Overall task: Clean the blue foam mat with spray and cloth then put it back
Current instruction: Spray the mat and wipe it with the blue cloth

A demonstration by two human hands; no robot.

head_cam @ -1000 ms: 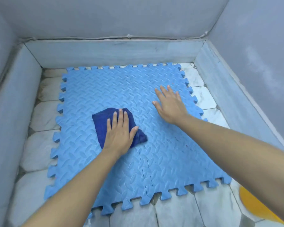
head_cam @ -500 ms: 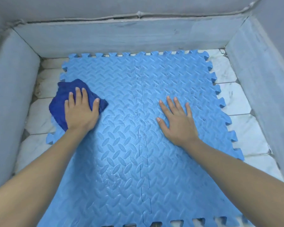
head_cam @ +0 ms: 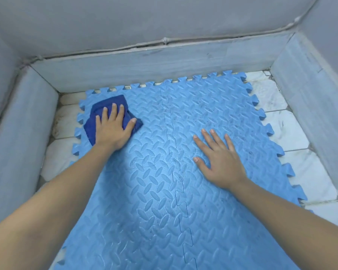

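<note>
The blue foam mat (head_cam: 156,191), made of interlocking tiles with a raised tread pattern, lies flat on a white tiled floor. A dark blue cloth (head_cam: 98,112) sits on its far left corner. My left hand (head_cam: 111,129) presses flat on the cloth, fingers spread over it. My right hand (head_cam: 219,162) rests palm down on the mat's right half with fingers apart, holding nothing. Dark specks show on the mat's right side. No spray bottle is in view.
Grey marble skirting (head_cam: 144,63) and grey walls box in the floor at the back, left (head_cam: 18,121) and right (head_cam: 316,98). Strips of white floor tile (head_cam: 293,133) show to the right and left of the mat.
My left hand has slid the cloth from the mat's middle to its left edge, then up to the far left corner. My right hand stays flat on the mat.
</note>
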